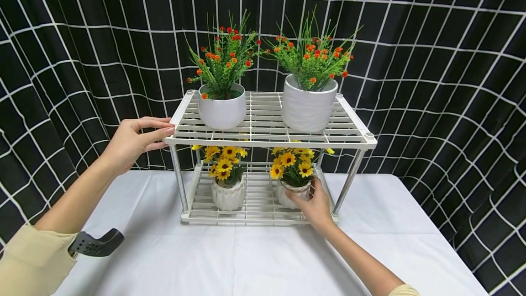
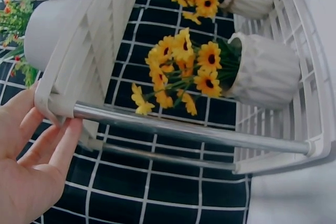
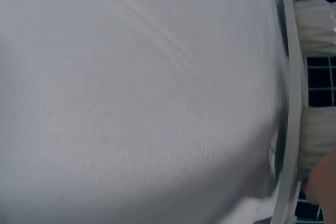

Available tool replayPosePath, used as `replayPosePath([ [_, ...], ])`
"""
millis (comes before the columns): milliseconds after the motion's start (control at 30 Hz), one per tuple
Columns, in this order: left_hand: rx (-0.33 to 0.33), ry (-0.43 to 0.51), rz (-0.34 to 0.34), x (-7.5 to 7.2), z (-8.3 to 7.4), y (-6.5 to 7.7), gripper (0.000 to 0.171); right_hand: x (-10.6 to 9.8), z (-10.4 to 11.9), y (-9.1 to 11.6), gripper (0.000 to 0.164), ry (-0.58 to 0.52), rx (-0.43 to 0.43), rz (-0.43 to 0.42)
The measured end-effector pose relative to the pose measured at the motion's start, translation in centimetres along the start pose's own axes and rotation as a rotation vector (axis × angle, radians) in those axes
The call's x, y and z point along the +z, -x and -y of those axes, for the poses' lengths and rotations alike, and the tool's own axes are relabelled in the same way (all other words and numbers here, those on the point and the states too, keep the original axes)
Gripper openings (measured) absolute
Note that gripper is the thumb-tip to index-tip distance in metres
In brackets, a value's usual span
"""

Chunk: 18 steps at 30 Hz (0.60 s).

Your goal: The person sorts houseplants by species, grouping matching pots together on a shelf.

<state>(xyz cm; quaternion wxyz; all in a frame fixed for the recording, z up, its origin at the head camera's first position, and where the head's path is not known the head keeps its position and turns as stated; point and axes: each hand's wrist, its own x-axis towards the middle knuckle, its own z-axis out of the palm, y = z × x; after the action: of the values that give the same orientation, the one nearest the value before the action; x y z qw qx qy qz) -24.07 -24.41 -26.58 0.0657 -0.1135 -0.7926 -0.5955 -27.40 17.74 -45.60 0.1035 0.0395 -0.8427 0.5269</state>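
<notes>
A white two-tier wire shelf rack [image 1: 267, 143] with metal posts stands on the table. My left hand [image 1: 133, 140] holds its upper left front corner, with fingers above and below the edge in the left wrist view. On the lower tier, my right hand [image 1: 315, 207] grips the right small white pot [image 1: 284, 198] of yellow flowers; its thumb is in front and its other fingers are partly hidden. A matching pot [image 1: 228, 195] sits to the left, also seen as a ribbed pot [image 2: 268, 72] in the left wrist view. The right wrist view catches only part of the hand [image 3: 321, 184].
Two larger white pots, one left [image 1: 222, 112] and one right [image 1: 308, 108], hold red-orange flowers on the upper tier. White cloth [image 1: 246, 259] covers the table. A black curtain [image 1: 411, 81] with a white grid hangs behind and at the sides.
</notes>
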Motion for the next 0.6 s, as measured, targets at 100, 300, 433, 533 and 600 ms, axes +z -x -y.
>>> replayPosePath([
  [100,0.025,-0.019,-0.006,0.3,0.1,0.2,0.045,-0.5,0.1,0.5,0.092,-0.008,0.021,0.020],
  [300,0.122,-0.070,-0.028,1.0,0.5,1.0,0.043,-1.6,0.4,1.6,0.089,-0.051,0.017,0.040],
  [433,0.159,-0.041,-0.057,0.7,1.2,1.9,0.042,-2.1,0.3,2.3,0.080,-0.030,0.001,0.051],
  [533,0.173,-0.048,-0.084,0.2,2.0,2.5,0.039,-2.6,0.2,3.0,0.070,0.017,-0.038,0.043],
  [600,0.172,-0.078,-0.099,-0.1,2.6,3.0,0.038,-2.9,0.1,3.5,0.063,0.039,-0.076,0.027],
])
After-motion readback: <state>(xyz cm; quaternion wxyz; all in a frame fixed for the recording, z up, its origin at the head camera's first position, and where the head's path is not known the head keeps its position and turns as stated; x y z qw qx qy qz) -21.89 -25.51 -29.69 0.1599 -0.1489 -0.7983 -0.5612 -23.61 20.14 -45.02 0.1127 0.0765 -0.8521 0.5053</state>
